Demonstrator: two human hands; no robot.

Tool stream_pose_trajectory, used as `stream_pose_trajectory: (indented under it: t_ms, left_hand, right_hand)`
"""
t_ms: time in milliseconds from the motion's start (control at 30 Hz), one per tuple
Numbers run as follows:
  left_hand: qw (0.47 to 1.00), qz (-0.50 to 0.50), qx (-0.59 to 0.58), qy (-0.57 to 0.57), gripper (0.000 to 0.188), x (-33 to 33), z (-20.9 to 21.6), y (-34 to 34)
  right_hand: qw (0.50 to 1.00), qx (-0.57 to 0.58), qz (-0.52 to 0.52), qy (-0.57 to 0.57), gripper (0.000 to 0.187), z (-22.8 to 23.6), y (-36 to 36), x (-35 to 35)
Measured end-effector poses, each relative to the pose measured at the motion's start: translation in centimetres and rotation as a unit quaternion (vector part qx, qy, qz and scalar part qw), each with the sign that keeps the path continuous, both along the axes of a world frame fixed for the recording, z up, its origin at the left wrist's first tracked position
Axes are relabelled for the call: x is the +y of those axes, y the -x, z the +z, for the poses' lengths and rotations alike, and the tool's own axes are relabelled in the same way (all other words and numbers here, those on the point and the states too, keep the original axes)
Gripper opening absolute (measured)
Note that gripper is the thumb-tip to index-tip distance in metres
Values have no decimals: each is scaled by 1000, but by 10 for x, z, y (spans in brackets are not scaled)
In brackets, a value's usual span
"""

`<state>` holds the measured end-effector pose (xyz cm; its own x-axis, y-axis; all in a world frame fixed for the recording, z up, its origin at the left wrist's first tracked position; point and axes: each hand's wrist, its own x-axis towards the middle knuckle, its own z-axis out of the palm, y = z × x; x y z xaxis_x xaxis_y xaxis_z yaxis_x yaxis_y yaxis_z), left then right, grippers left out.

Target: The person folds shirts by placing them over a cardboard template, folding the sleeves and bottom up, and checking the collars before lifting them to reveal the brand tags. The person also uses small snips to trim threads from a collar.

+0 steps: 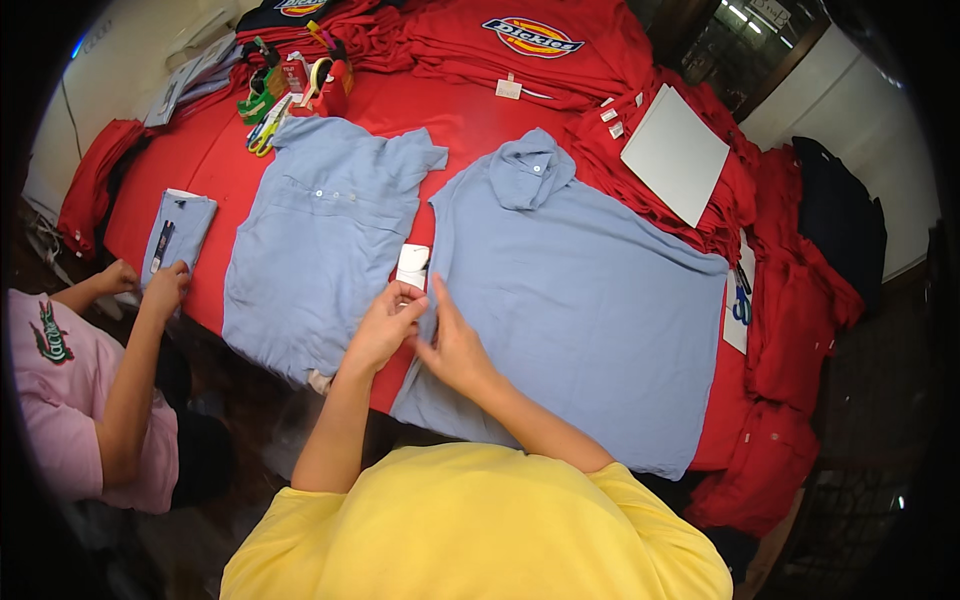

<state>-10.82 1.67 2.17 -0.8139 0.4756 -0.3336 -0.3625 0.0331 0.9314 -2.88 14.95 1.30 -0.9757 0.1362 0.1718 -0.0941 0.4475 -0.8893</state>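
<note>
My left hand (382, 325) is in the gap between two light blue shirts, its fingertips pinched at the lower end of a white hang tag (413, 262). Just beside it, my right hand (455, 348) rests over the left edge of the larger shirt (590, 290), index finger and thumb apart. That shirt is spread flat, with its sleeves out of sight and a buttoned collar part (530, 168) folded at the top. The other shirt (305, 240) lies to the left, a row of small buttons showing near its top.
At far left, a person's hands (165, 290) touch a folded blue garment (178, 235) on the red table cover (235, 180). Scissors (265, 138) and a tape dispenser (322, 85) stand at the back. Stacked red garments (530, 50) line the back and right; a white board (675, 155) lies on some.
</note>
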Motion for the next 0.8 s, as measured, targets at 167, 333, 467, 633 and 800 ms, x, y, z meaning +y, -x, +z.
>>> stream_pose_trajectory:
  t_ms: [167,333,467,633,800]
  left_hand:
    - [996,-80,-13,29,23,-15,-7,11]
    - [986,-156,-56,-26,34,21,-39,6]
    - [940,-24,-251,-229,35,62,-28,21]
    - [939,-2,-306,-156,41,70,-29,43]
    - [959,-18,-242,-145,47,34,-43,53]
  right_hand:
    - [985,-90,-54,138,69,-2,1,22]
    - [954,-25,-61,293,51,21,-4,20]
    - [969,37,-82,232,51,17,0,16]
    - [978,-23,-56,201,44,14,-6,6]
    - [983,-69,-50,161,31,12,-1,-7]
